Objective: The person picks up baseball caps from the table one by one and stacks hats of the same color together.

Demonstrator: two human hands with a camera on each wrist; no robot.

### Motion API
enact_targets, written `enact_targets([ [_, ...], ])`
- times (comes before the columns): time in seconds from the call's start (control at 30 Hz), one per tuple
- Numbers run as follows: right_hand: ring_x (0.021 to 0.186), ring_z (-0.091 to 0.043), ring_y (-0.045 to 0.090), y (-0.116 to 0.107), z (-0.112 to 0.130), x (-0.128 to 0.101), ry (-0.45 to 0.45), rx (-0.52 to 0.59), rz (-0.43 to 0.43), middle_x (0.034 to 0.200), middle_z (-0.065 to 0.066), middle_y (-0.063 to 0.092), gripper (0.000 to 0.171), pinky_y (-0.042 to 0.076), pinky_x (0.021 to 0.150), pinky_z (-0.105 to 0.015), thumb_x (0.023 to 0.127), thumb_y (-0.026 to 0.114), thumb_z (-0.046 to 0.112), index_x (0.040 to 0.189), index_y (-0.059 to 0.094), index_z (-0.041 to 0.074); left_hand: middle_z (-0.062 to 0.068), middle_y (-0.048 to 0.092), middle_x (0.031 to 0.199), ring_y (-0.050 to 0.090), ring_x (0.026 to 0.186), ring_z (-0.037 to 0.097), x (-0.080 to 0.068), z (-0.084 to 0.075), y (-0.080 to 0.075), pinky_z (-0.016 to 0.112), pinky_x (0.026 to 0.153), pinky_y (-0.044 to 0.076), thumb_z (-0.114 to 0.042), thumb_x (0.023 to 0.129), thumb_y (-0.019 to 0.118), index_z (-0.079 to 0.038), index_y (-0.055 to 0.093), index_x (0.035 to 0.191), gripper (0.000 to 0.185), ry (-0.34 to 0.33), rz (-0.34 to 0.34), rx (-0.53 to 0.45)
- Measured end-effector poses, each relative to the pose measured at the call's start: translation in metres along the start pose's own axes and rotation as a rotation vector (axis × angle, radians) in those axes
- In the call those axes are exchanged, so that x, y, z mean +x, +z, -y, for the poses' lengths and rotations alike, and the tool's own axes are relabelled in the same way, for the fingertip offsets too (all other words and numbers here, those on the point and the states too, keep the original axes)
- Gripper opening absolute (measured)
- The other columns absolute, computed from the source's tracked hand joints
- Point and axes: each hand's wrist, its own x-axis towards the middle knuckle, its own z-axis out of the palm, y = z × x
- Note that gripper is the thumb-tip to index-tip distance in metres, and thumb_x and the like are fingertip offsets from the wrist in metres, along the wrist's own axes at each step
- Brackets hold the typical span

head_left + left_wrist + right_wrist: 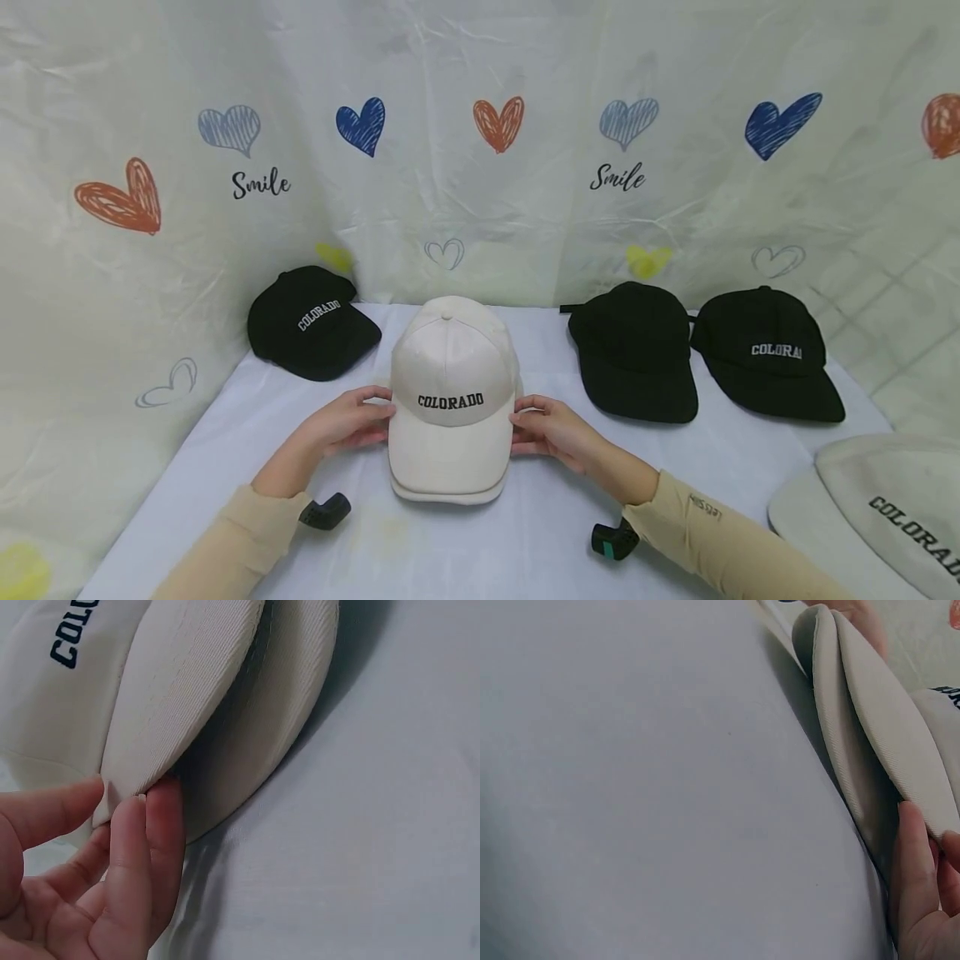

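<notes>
cream cotton makes the top cap (448, 392), which carries the word colorado in dark letters and sits on a second cream cap (450, 493) of the same shape, so that two brims lie one over the other in the middle of the counter (525, 533), just in front of the person. the left hand (348, 421) is at the left side of the stack, and in the left wrist view its thumb and fingertips (161, 817) pinch the edge of the upper brim (176, 705), so its grip is narrow and holds the top cap. the right hand (551, 432) is at the right side; in the right wrist view its fingers (915, 877) curl against the edge of the upper brim, holding it also, while the lower brim (840, 757) rests on the white cloth. one black cap (311, 321) lies at the back left. two more black caps (637, 354) (765, 354) lie at the back right, just beside each other. another pale cap (877, 508) is at the near right edge, partly out of view. behind hangs a backdrop (480, 167) with hearts and the word smile.
</notes>
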Motion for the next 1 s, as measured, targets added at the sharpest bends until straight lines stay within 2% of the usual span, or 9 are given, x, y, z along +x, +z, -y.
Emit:
enact_targets([
  [0.2, 0.087, -0.019, 0.069, -0.0005, -0.0002, 0.0014, 0.017, 0.003, 0.000, 0.103, -0.011, 0.068, 0.025, 0.061, 0.084, -0.038, 0.103, 0.058, 0.006, 0.124, 0.051, -0.004, 0.007, 0.063, 0.102, 0.064, 0.083, 0.013, 0.0064, -0.0006, 0.0027, 0.023, 0.071, 0.058, -0.010, 0.103, 0.060, 0.001, 0.045, 0.137, 0.038, -0.010, -0.010, -0.024],
  [0.43, 0.086, -0.018, 0.069, 0.0000, 0.0004, 0.0004, 0.003, -0.004, 0.027, 0.099, -0.010, 0.067, 0.020, 0.061, 0.083, -0.038, 0.104, 0.056, 0.003, 0.121, 0.051, -0.004, 0.006, 0.063, 0.098, 0.064, 0.080, 0.012, 0.0042, -0.0004, 0.0028, 0.022, 0.070, 0.058, -0.013, 0.099, 0.066, -0.004, 0.042, 0.130, 0.040, 0.006, 0.051, -0.042],
  [0.73, 0.085, -0.018, 0.069, -0.0009, 0.0005, 0.0002, 0.022, -0.029, 0.005, 0.099, -0.010, 0.067, 0.012, 0.061, 0.081, -0.038, 0.103, 0.058, 0.002, 0.114, 0.053, -0.002, 0.007, 0.061, 0.091, 0.061, 0.075, 0.013, 0.0084, 0.0006, 0.0068, 0.021, 0.066, 0.058, -0.008, 0.102, 0.060, -0.006, 0.042, 0.135, 0.037, -0.056, -0.017, -0.017],
  [1.0, 0.086, -0.018, 0.068, -0.0009, 0.0012, 0.0009, 0.056, -0.047, 0.001, 0.101, -0.012, 0.066, 0.011, 0.061, 0.082, -0.038, 0.103, 0.058, 0.002, 0.112, 0.054, -0.001, 0.007, 0.061, 0.090, 0.061, 0.073, 0.012, 0.0090, 0.0021, 0.0052, 0.021, 0.065, 0.057, -0.007, 0.102, 0.060, -0.005, 0.041, 0.134, 0.037, -0.059, -0.001, -0.010],
])
